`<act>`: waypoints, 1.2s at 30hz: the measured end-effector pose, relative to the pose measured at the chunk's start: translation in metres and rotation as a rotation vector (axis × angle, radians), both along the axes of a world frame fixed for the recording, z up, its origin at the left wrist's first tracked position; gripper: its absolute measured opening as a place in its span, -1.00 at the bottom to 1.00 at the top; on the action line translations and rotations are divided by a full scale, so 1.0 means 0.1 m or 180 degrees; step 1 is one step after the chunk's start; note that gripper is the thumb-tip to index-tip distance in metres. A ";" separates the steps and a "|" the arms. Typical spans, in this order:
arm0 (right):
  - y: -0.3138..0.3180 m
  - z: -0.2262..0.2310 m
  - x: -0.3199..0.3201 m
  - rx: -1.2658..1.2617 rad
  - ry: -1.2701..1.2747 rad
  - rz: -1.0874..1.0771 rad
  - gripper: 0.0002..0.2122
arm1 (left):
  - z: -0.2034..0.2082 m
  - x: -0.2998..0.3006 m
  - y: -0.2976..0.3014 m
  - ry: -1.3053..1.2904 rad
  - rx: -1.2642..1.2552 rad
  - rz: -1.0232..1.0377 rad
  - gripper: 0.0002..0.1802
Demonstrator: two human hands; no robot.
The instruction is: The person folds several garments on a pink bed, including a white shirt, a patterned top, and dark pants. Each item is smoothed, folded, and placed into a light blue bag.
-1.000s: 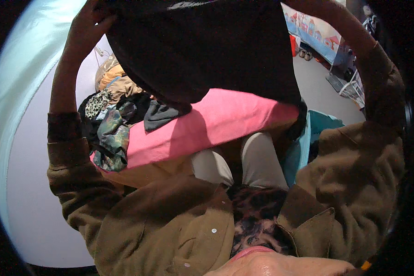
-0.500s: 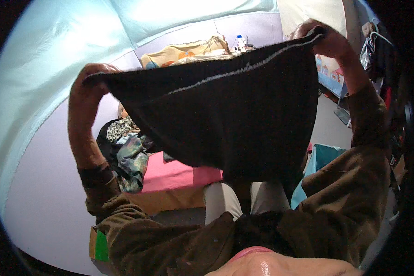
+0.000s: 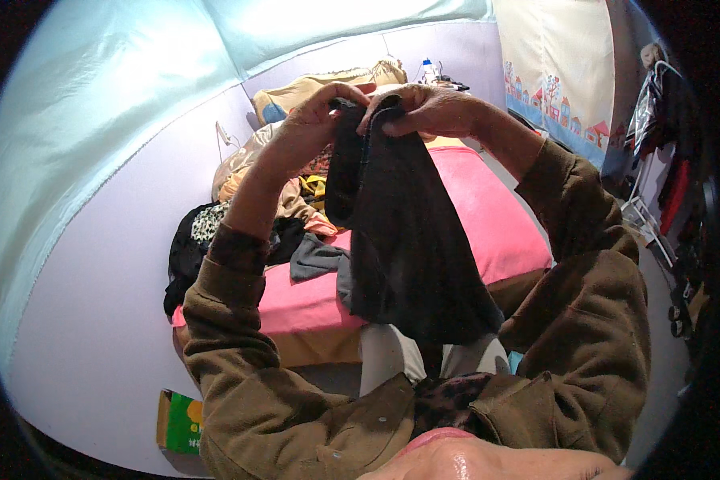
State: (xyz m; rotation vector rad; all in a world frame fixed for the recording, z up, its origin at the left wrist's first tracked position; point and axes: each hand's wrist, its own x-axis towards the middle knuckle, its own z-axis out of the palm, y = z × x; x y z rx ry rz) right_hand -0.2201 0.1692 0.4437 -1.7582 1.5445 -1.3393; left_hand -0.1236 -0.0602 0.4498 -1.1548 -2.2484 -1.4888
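Note:
A black cloth garment (image 3: 412,232) hangs in front of me, gathered into a narrow, folded shape; its kind is not plain. At its top left corner my left hand (image 3: 320,116) is closed on the edge. My right hand (image 3: 436,110) pinches the top edge just beside it, thumb in front, so both hands nearly touch. The lower end of the garment reaches down to my knees. A dark grey piece of cloth (image 3: 316,260) lies on the bed behind it, partly covered by the garment.
The bed has a pink sheet (image 3: 488,204). A heap of clothes (image 3: 208,224) lies along its left side, by the wall. A green box (image 3: 182,422) is on the floor at lower left. Hanging clothes and a white rack (image 3: 644,212) stand at right.
My hands have come together from wide apart, the right moving left and the left moving right. The garment, stretched out before, is now folded together between them.

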 end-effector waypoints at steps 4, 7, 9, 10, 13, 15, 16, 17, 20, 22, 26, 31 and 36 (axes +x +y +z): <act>-0.12 -0.15 -0.09 -0.0274 0.0013 -0.0339 -0.71 | -0.20 -0.18 -0.08 -0.0128 0.0554 0.0559 -0.64; -0.13 -0.23 -0.12 -0.0401 0.0168 -0.0726 -0.76 | -0.30 -0.15 -0.09 -0.0006 0.0804 0.1313 -0.66; -0.12 -0.27 -0.14 -0.0449 0.0249 -0.1104 -0.79 | -0.33 -0.04 -0.07 0.0162 0.1009 0.1481 -0.67; -0.11 -0.29 -0.14 -0.0470 0.0166 -0.1115 -0.80 | -0.37 0.05 -0.03 0.0767 0.0769 0.1522 -0.76; -0.11 -0.36 -0.16 -0.0535 -0.0103 -0.1106 -0.83 | -0.37 0.26 0.05 0.1403 0.0077 0.1936 -0.93; -0.11 -0.40 -0.18 -0.0563 -0.0060 -0.1039 -0.83 | -0.38 0.30 0.13 0.1168 -0.0085 0.1857 -0.96; -0.11 -0.42 -0.18 -0.0561 -0.0054 -0.1009 -0.83 | -0.39 0.30 0.15 0.1170 -0.0142 0.1696 -0.95; -0.12 -0.44 -0.18 -0.0542 -0.0098 -0.1005 -0.83 | -0.41 0.30 0.17 0.0913 -0.0044 0.1771 -0.93; -0.11 -0.48 -0.18 -0.0565 -0.0151 -0.0963 -0.80 | -0.44 0.27 0.15 0.0443 -0.0063 0.1806 -0.84; -0.09 -0.50 -0.17 -0.0624 -0.0064 -0.0927 -0.74 | -0.44 0.24 0.10 0.0190 -0.0313 0.1587 -0.81; -0.07 -0.56 -0.14 -0.0530 -0.0257 -0.0911 -0.73 | -0.43 0.21 0.01 -0.0422 -0.0907 0.1062 -0.65; -0.07 -0.65 -0.13 -0.0461 -0.0687 -0.0708 -0.69 | -0.57 0.25 0.13 -0.1056 -0.0830 0.0140 -0.60; -0.07 -0.77 -0.10 -0.0405 -0.0870 -0.0596 -0.73 | -0.59 0.19 0.15 -0.1210 -0.1808 0.0627 -0.67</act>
